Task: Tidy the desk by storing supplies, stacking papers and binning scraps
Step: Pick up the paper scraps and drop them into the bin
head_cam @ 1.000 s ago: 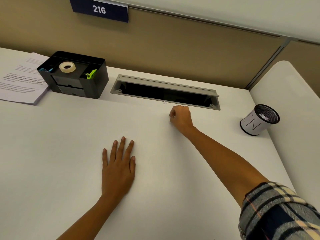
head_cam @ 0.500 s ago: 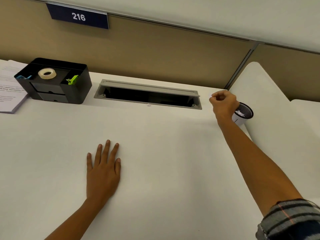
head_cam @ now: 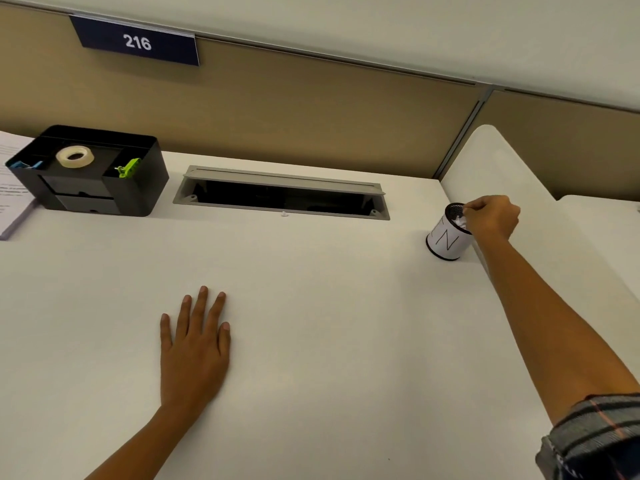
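Note:
A small bin [head_cam: 445,242], white-wrapped with a black mesh rim and marked "N", stands at the desk's right edge with white scraps inside. My right hand [head_cam: 493,216] hovers at its mouth, fingers curled, fingertips pinching a small white paper scrap [head_cam: 465,211] over the opening. My left hand [head_cam: 195,348] lies flat, palm down, on the white desk [head_cam: 311,341]. A tiny white scrap [head_cam: 284,213] lies at the front lip of the cable slot. The black organizer [head_cam: 149,188] at back left holds a tape roll [head_cam: 74,156], a green clip [head_cam: 129,168] and a blue clip [head_cam: 20,164].
A stack of printed papers [head_cam: 14,206] lies left of the organizer, partly out of view. An open grey cable slot [head_cam: 277,178] runs along the back of the desk. A white rounded divider [head_cam: 491,161] rises behind the bin. A tan partition with sign "216" backs the desk.
My right hand moved from in front of the cable slot rightward to the bin's mouth, staying closed. The left hand stayed flat on the desk. The view shifted right.

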`<state>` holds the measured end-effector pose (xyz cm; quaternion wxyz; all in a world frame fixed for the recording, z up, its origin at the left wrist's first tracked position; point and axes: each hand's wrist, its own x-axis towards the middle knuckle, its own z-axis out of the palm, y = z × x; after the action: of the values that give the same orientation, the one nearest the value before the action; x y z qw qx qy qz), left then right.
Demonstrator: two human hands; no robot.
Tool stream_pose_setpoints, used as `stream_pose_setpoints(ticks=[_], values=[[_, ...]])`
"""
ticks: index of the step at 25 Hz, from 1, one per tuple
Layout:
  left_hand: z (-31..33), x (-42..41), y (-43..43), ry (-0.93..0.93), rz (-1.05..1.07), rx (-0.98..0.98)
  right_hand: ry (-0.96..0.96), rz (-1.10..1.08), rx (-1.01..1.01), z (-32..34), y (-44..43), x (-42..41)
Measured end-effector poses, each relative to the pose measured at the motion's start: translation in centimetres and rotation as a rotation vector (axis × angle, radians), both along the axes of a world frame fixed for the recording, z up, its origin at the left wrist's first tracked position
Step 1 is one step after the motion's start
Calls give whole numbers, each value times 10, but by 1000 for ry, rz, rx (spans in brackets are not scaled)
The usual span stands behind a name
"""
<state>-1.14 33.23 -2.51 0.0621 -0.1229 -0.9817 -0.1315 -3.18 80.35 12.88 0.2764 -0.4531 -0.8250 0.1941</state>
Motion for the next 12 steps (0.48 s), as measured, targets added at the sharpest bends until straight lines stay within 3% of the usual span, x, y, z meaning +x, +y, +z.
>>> stream_pose_setpoints(ticks=[6, 10, 12], values=[[1, 0, 0, -7, 0, 10, 120, 177, 185, -16, -36, -27], [1, 1, 0, -8, 5, 7, 96, 417, 117, -40, -103, -63], [2, 1, 0, -7, 6, 2, -6, 596, 57, -58, -141, -83]])
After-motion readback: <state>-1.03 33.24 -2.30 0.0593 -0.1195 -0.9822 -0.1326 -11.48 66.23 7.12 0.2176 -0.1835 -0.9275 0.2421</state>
